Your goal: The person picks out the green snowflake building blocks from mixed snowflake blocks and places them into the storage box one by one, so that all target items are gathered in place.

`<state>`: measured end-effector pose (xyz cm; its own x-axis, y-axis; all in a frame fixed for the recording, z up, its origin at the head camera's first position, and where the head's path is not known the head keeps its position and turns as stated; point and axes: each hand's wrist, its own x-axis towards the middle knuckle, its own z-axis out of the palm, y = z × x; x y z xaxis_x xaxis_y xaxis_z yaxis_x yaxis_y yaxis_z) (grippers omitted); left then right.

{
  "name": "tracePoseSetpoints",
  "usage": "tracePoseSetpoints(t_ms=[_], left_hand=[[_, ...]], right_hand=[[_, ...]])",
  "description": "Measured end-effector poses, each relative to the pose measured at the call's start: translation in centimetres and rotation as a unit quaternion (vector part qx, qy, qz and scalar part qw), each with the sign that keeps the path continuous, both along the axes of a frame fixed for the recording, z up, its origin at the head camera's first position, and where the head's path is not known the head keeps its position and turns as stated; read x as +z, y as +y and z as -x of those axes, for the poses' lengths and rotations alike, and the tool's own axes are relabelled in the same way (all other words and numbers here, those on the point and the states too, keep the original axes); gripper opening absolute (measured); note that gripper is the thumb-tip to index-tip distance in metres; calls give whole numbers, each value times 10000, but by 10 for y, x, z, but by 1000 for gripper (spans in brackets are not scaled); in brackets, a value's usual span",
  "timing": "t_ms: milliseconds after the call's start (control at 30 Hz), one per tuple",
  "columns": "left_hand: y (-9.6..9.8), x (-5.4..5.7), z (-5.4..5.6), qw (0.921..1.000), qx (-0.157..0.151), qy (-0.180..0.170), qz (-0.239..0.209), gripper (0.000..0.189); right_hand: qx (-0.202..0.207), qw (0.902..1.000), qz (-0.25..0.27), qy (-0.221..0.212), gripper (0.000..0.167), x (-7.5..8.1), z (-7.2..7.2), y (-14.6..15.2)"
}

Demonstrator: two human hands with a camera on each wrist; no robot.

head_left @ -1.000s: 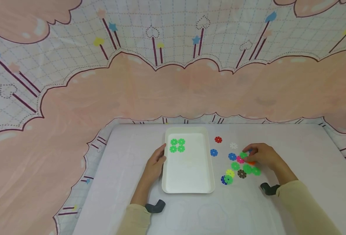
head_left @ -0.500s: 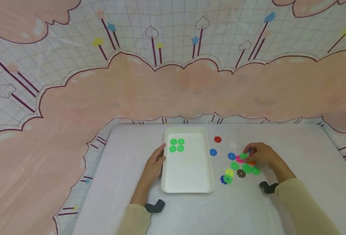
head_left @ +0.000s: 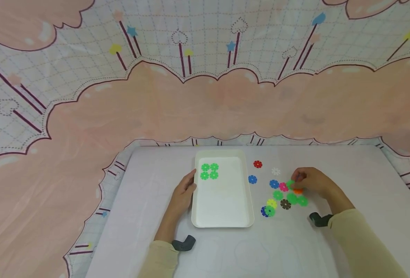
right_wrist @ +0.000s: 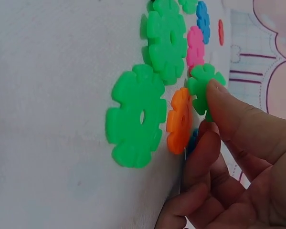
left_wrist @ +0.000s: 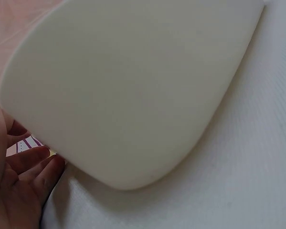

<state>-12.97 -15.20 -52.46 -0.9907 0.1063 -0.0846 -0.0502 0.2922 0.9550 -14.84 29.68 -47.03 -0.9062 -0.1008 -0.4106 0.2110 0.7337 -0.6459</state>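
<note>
In the head view, my left hand (head_left: 184, 193) holds the left edge of a white tray (head_left: 223, 222), fingers and thumb at its rim. Close up, the tray's pale outer wall (left_wrist: 133, 95) fills much of the left wrist view, with the hand (left_wrist: 23, 176) at its lower left. Several green flower-shaped discs (head_left: 205, 175) form a square inside the tray. Over the loose pile, my right hand (head_left: 312, 181) pinches a green notched disc (right_wrist: 202, 86) between thumb and fingers. An orange disc (right_wrist: 179, 121) and a larger-looking green disc (right_wrist: 138, 117) lie beside that hand.
Right of the tray lie a red disc (head_left: 257, 164), a white disc (head_left: 276, 171), blue discs (head_left: 252, 179), a pink disc (head_left: 283, 187), a yellow disc (head_left: 271, 203), a brown disc (head_left: 285, 204) and several green discs (head_left: 278, 195). All rest on a white tabletop (head_left: 225, 255).
My right hand has shifted slightly to the right and up with the green disc, uncovering more of the orange and pink discs. The left hand and the tray stay in place.
</note>
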Motion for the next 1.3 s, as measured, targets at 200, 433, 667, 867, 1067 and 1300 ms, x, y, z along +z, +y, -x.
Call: tracePoseSetpoints(t_ms=[200,433,667,867,1067,1300], left_hand=[[0,2,0,10000,0,7,-8,52],[1,4,0,9999,70,-34,73,51],[2,3,0,9999,119,-67,99,52],[3,1,0,9999,107,-58,34,52],[2,0,1,9999,148,-66,57,52],[2,-1,1,9997,189,-145,104,51]], right_hand=[[-89,9998,134,-107,27,0,2,3],[-120,9997,146,-146,29,1,3,4],[-74,9997,225,-80,31,3,3,3],[-48,9996,276,-34,33,7,0,1],[-180,9986,476,-110,32,9,2,-4],[-198,9967,755,-206,31,11,5,-14]])
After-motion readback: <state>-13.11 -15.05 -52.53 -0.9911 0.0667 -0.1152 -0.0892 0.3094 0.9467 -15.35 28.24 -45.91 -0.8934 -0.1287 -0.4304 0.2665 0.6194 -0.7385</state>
